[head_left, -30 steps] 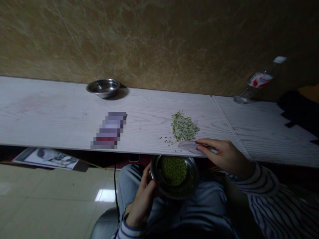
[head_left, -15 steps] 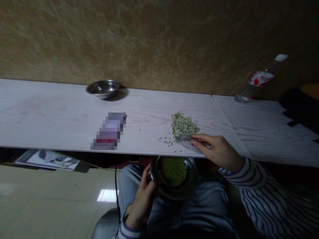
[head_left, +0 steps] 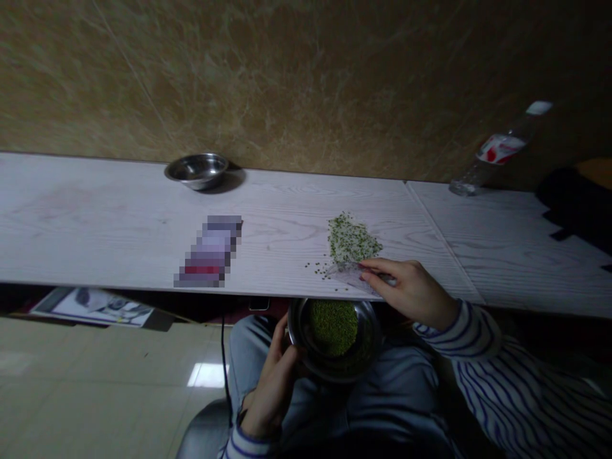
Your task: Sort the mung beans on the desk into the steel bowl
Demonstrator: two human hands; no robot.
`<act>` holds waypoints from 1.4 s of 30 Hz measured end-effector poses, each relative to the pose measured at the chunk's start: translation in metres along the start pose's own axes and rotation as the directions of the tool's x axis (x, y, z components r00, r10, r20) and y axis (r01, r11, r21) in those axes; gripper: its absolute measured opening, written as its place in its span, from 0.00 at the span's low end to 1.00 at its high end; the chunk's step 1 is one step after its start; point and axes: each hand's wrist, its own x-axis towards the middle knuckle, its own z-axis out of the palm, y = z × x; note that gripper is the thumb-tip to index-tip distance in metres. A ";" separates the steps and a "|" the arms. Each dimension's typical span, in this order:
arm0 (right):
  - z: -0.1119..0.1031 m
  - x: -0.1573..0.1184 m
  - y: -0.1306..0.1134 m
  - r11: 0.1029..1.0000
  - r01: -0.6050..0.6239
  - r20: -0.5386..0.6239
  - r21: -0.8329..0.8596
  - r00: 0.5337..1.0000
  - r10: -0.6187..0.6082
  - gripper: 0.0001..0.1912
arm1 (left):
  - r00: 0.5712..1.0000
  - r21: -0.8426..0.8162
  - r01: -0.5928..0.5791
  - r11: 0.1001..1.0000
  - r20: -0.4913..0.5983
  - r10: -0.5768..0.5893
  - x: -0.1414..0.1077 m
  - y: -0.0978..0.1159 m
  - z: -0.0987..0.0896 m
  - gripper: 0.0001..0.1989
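My left hand (head_left: 275,376) is closed on the rim of a steel bowl (head_left: 370,357), tilted in my lap just under the table's front edge. A heap of small green beans, like mung beans (head_left: 335,326), lies inside it. In my right hand (head_left: 406,287), thumb and fingers pinch a thin, clear plastic piece (head_left: 347,275); its exact kind is hard to make out. That piece rests low over the table, at the near edge of a spread of green beans mixed with white grains (head_left: 354,239). A few loose beans (head_left: 316,270) lie to its left.
A second steel bowl (head_left: 197,171) stands at the back left by the wall. Nearer lies a blurred-out flat object (head_left: 208,252). At the back right is a plastic bottle (head_left: 500,150) with a white cap, beside a dark item (head_left: 578,204). The white table (head_left: 277,268) is narrow.
My right hand has shifted slightly left with the clear plastic piece, whose tip is now closer to the loose beans. The left hand and bowl have stayed put.
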 end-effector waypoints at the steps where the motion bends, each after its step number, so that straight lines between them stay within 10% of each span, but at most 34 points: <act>1: 0.000 0.001 0.000 1.000 -0.009 -0.003 -0.009 1.000 0.009 0.14 | 1.000 0.011 0.013 1.000 -0.003 -0.013 0.000 0.000 0.000 0.34; 42: 0.012 0.007 -0.013 0.982 -0.159 -0.026 0.100 0.986 0.162 0.15 | 1.000 0.016 0.005 1.000 -0.023 -0.005 0.002 0.001 -0.002 0.37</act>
